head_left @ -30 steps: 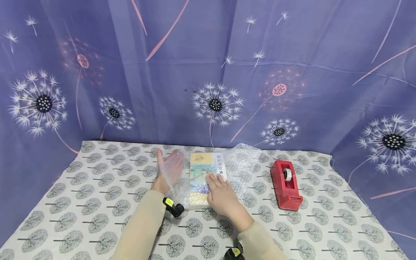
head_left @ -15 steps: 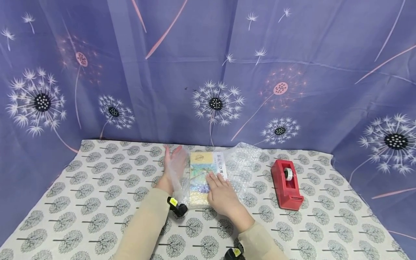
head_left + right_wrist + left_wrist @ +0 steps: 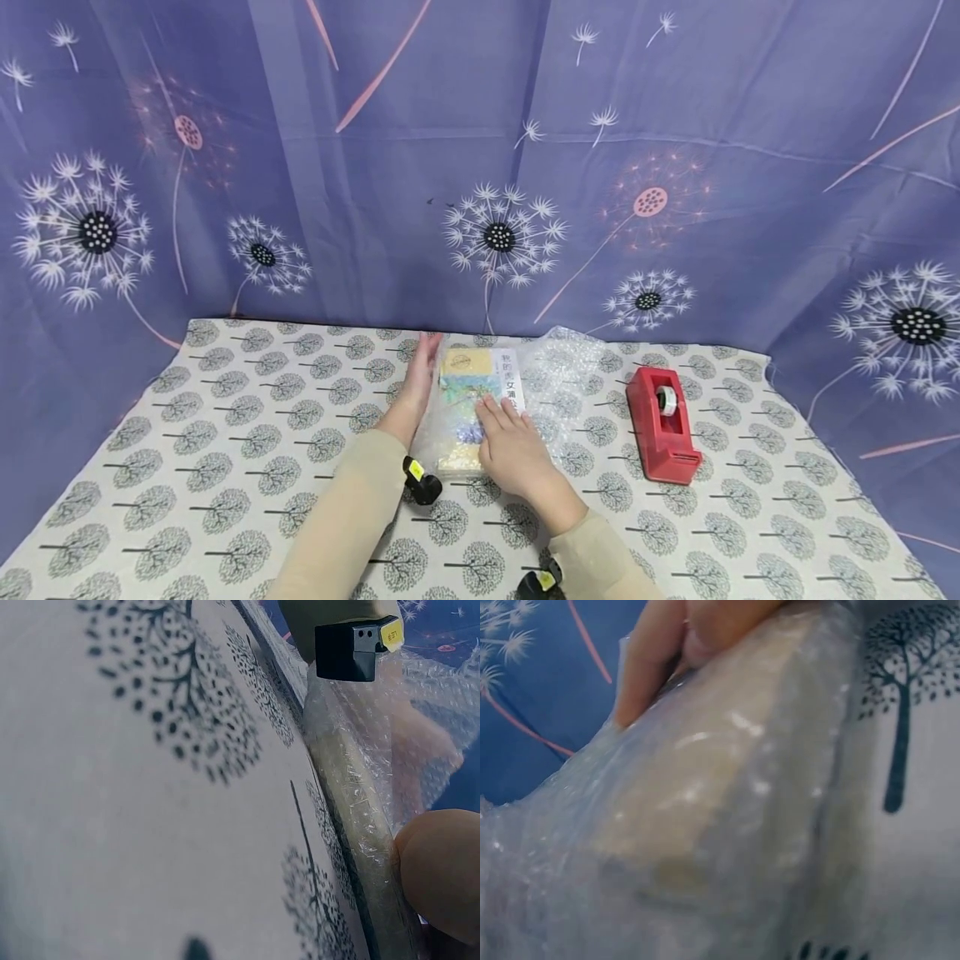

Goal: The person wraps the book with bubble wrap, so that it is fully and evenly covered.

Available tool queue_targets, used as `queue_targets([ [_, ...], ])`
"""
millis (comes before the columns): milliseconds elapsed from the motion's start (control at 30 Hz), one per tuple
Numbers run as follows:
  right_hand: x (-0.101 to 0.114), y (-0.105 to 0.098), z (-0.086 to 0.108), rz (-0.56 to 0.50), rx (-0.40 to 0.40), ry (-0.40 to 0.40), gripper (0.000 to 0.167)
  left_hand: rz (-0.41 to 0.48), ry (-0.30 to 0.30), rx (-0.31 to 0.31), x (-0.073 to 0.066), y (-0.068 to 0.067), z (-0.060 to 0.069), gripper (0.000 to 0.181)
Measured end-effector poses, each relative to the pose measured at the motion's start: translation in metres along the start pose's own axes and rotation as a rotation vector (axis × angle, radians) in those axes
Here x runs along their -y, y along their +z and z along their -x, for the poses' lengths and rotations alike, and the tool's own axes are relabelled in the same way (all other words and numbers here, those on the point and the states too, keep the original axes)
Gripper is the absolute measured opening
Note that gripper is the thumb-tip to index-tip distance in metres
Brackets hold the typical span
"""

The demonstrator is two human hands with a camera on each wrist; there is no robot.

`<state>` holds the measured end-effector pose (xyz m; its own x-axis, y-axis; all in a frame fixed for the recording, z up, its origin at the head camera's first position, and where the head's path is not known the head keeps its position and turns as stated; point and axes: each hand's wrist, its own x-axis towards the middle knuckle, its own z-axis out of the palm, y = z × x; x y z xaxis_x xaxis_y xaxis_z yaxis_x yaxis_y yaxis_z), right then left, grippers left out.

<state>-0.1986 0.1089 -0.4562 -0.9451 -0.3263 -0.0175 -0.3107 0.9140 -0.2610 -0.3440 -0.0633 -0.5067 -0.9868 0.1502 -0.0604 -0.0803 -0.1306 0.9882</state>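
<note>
A book with a yellow, blue and green cover lies flat at mid-table. Clear bubble wrap lies over and around it and spreads out to its right. My left hand stands on edge along the book's left side, fingers straight, pressing the wrap's left flap up against it. In the left wrist view, fingertips touch the wrap by the book's edge. My right hand rests flat on the lower right of the cover, fingers extended. Its thumb shows by the book's side in the right wrist view.
A red tape dispenser with a roll of tape stands to the right of the wrap. The tabletop wears a white cloth printed with trees. A purple dandelion curtain hangs behind the table's far edge.
My left hand has moved right, from beside the wrap to against the book's left side, pushing the wrap's flap in with it. My right hand has stayed on the cover.
</note>
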Motion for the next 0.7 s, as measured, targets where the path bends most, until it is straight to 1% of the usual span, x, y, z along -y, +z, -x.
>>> queue_targets([
  [33,0.0,0.0,0.0,0.002,0.0,0.001,0.052,-0.082,-0.061,-0.072,-0.032,0.017,0.03,0.069],
  [67,0.0,0.0,0.0,0.003,-0.001,0.001,0.052,-0.125,-0.053,-0.083,-0.053,0.027,0.049,0.068],
  [100,0.0,0.0,0.0,0.003,-0.002,0.0,0.052,-0.167,-0.034,-0.098,-0.068,0.035,0.064,0.067],
  [133,-0.001,0.0,0.0,0.001,-0.001,-0.001,0.052,-0.209,-0.029,-0.103,-0.078,0.04,0.072,0.066],
  [167,-0.001,0.0,-0.001,-0.001,0.002,-0.001,0.052,-0.25,-0.036,-0.106,-0.084,0.043,0.077,0.065],
  [200,-0.001,0.0,-0.001,-0.001,0.004,-0.007,0.052,-0.282,-0.032,-0.115,-0.084,0.046,0.077,0.063],
  [233,-0.002,0.0,-0.001,0.0,0.007,-0.015,0.052,-0.302,-0.012,-0.113,-0.079,0.046,0.074,0.064],
  [300,-0.004,-0.002,-0.002,0.003,0.021,-0.03,0.054,-0.317,0.006,-0.113,-0.064,0.044,0.062,0.065],
  [333,-0.006,-0.002,-0.002,0.01,0.026,-0.04,0.056,-0.33,0.006,-0.11,-0.055,0.043,0.054,0.066],
  [433,-0.011,-0.006,-0.003,-0.001,0.043,-0.071,0.06,-0.374,0.019,-0.114,-0.038,0.041,0.041,0.07],
  [500,-0.014,-0.009,-0.003,-0.029,0.041,-0.095,0.059,-0.411,0.006,-0.119,-0.036,0.043,0.039,0.068],
  [600,-0.017,-0.014,-0.004,-0.082,0.039,-0.138,0.052,-0.477,0.016,-0.132,-0.035,0.047,0.04,0.066],
  [700,-0.021,-0.016,-0.006,-0.134,0.026,-0.171,0.05,-0.546,0.039,-0.148,-0.033,0.051,0.041,0.065],
])
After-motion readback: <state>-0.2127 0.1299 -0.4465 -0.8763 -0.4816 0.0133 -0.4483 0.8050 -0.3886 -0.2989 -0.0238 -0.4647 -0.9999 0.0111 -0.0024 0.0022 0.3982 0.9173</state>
